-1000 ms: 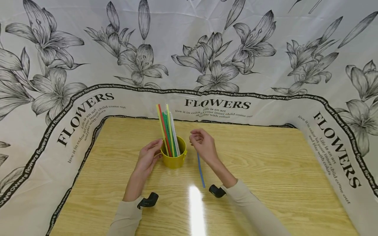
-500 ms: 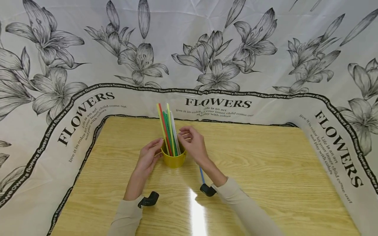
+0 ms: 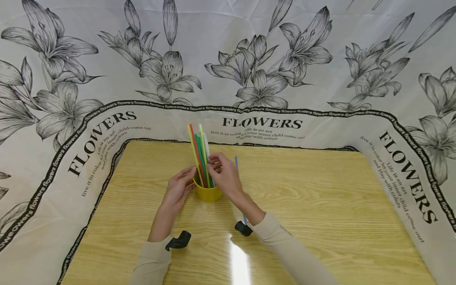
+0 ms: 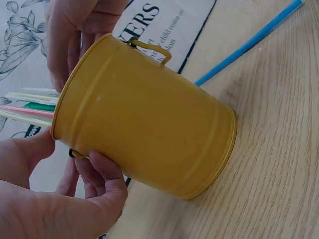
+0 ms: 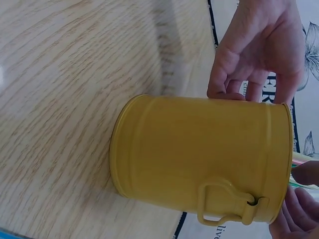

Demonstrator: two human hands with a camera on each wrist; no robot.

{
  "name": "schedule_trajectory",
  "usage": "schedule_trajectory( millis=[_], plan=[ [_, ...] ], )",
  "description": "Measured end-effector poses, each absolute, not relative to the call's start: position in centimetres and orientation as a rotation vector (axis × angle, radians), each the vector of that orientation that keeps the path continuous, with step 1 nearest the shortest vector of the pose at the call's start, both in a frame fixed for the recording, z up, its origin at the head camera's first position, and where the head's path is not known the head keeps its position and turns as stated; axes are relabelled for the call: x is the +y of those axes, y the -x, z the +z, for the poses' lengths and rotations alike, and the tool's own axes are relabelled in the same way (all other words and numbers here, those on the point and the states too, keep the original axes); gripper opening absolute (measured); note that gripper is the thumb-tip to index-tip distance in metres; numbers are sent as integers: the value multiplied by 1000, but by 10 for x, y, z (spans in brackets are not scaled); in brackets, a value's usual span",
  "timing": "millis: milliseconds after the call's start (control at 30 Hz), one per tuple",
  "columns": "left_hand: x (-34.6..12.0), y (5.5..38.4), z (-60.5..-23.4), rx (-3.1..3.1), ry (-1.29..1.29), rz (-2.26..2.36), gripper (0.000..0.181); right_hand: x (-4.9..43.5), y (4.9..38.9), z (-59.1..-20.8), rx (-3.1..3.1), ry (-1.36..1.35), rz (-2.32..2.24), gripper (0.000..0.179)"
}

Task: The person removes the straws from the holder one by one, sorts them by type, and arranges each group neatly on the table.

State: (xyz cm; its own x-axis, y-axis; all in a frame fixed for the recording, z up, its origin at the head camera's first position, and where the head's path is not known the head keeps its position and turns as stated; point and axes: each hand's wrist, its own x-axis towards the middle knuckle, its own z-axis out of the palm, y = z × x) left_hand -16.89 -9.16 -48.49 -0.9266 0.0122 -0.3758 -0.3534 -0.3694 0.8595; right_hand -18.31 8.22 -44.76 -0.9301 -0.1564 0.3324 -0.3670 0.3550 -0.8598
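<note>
A small yellow metal bucket [image 3: 209, 194] stands upright on the table, with several red, yellow, green and white straws [image 3: 198, 158] leaning up out of it. My left hand [image 3: 178, 185] holds the bucket's left side; in the left wrist view its thumb is at the rim and its fingers curl by a loop handle [image 4: 157, 51]. My right hand [image 3: 226, 176] hovers over the rim's right side beside the white straw [image 3: 207, 144]. Its thumb [image 5: 305, 174] and fingers stand apart around the straws. One blue straw [image 4: 249, 44] lies on the table right of the bucket, partly behind my right arm.
The wooden table [image 3: 320, 198] reaches up to a white cloth backdrop [image 3: 199, 118] with printed flowers at the back and sides. Black wrist cameras [image 3: 179, 240] stick out from both sleeves. A bright light reflection crosses the table's front.
My right hand has moved left from beside the bucket to the straws at its rim. The right forearm now covers the middle of the blue straw. My left hand stays on the bucket.
</note>
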Motion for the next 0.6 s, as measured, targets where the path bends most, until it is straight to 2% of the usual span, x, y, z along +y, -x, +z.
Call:
schedule_trajectory(
  millis=[600],
  plan=[
    [-91, 168, -483, 1591, 456, 2390, 40, 64, 183, -450, -2547, -411, 1135, 22]
  ],
)
